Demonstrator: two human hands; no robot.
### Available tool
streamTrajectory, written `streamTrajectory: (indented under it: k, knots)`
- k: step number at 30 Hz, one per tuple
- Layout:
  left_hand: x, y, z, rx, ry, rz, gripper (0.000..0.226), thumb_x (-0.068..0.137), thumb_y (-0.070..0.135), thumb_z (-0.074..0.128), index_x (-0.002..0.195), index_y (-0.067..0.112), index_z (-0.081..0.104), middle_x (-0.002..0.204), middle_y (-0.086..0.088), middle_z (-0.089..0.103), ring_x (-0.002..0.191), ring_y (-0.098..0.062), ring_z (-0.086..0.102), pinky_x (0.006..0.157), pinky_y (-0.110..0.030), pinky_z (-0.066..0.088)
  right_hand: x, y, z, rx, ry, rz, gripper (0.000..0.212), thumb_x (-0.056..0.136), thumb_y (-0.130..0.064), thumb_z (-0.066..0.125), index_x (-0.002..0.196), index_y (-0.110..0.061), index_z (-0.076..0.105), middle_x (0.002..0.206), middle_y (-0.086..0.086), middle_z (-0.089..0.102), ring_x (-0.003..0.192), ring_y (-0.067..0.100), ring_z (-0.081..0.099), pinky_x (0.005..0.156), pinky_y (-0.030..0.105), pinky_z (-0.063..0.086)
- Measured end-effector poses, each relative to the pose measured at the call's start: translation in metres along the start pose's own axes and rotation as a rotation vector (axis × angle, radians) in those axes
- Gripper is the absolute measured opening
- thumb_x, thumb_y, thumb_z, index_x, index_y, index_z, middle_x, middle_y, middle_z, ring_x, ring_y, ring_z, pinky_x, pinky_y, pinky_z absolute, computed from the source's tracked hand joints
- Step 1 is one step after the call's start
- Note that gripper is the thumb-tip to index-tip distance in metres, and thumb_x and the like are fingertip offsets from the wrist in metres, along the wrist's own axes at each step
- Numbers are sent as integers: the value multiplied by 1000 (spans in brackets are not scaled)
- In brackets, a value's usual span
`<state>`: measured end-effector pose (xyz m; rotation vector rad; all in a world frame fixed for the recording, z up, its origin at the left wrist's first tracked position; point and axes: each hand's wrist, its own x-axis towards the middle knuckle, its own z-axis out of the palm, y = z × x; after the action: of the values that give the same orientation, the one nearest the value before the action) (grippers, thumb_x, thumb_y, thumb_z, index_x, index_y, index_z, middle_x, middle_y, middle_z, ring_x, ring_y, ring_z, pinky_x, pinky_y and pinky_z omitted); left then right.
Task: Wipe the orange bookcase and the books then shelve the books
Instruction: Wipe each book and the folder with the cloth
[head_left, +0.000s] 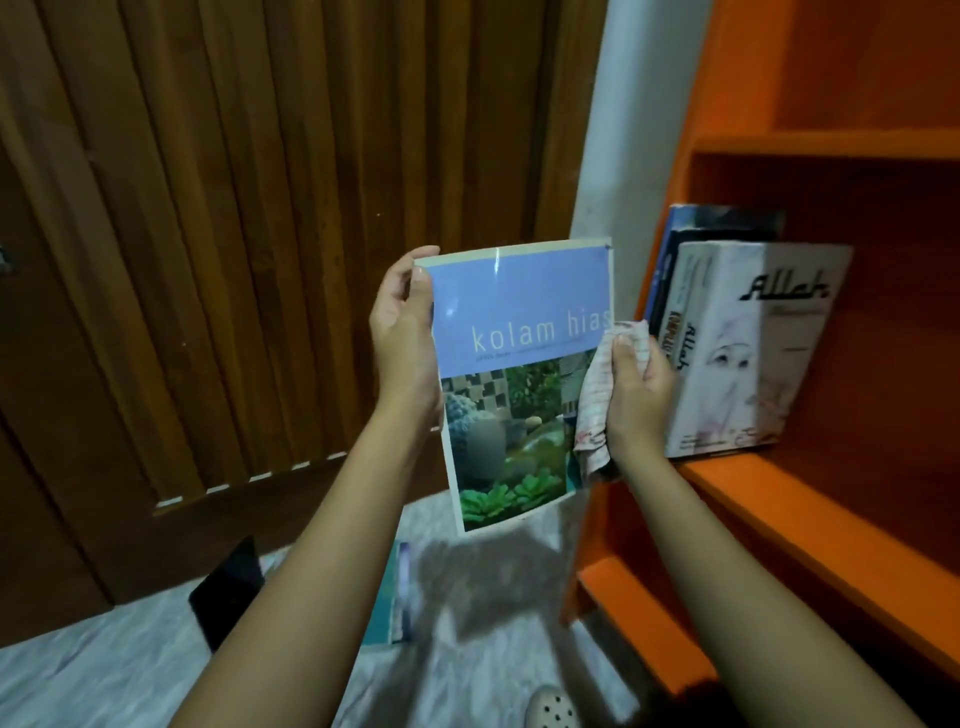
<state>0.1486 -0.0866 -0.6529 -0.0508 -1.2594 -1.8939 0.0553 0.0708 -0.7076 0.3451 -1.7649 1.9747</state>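
Note:
My left hand (405, 338) grips the left edge of a thin book (514, 374) with a lilac cover reading "kolam hias" and a garden photo, held upright in front of me. My right hand (636, 395) is closed on a white cloth with red lines (597, 400), pressed against the book's right edge. The orange bookcase (810, 499) stands at the right. On its middle shelf lean a white book marked "Allah" (753, 353) and darker books (675, 244) behind it.
A brown slatted wooden door (234, 234) fills the left and back. On the pale marbled floor (130, 675) lie a black flat object (228, 587) and a teal book (395, 597). A light perforated shoe (550, 709) shows at the bottom edge.

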Motion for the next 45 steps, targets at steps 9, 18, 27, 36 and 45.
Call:
streamTrajectory:
  k: [9, 18, 27, 36, 45]
  knots:
    - [-25, -27, 127, 63, -108, 184, 17, 102, 17, 35, 114, 22, 47, 83, 8, 57, 66, -1, 55, 58, -21, 44, 51, -32, -108, -90, 256, -233, 32, 88, -34, 50, 95, -6, 64, 89, 5, 66, 88, 20, 61, 77, 36, 46]
    - [-40, -96, 189, 297, -267, 189, 36, 100, 34, 38, 133, 44, 26, 150, 12, 28, 138, -3, 26, 113, -27, 25, 92, 24, -151, -49, 407, -110, 9, 89, -25, 56, 80, -22, 56, 75, -12, 56, 71, -2, 52, 70, 22, 40]
    - [-36, -125, 210, 455, -365, 374, 60, 96, 20, 48, 144, 26, 14, 159, -3, 4, 145, -7, -4, 116, -19, 4, 137, 57, -158, -19, 504, -111, 50, 80, -30, 47, 111, 7, 60, 105, 13, 61, 98, 17, 53, 70, 13, 41]
    - [-34, -146, 204, 495, -360, 450, 70, 91, 10, 54, 145, 22, 12, 158, -9, 7, 147, -17, 2, 119, -39, 11, 139, 70, -157, -74, 429, -158, 34, 91, -25, 48, 110, 1, 60, 107, 9, 61, 101, 15, 54, 80, 12, 41]
    - [-36, -152, 208, 474, -281, 471, 70, 91, 3, 52, 145, 20, 11, 157, -11, 12, 146, -18, 8, 119, -35, 14, 145, 74, -148, -70, 400, -182, 37, 90, -25, 45, 116, -3, 59, 112, 5, 60, 105, 15, 55, 84, 10, 41]
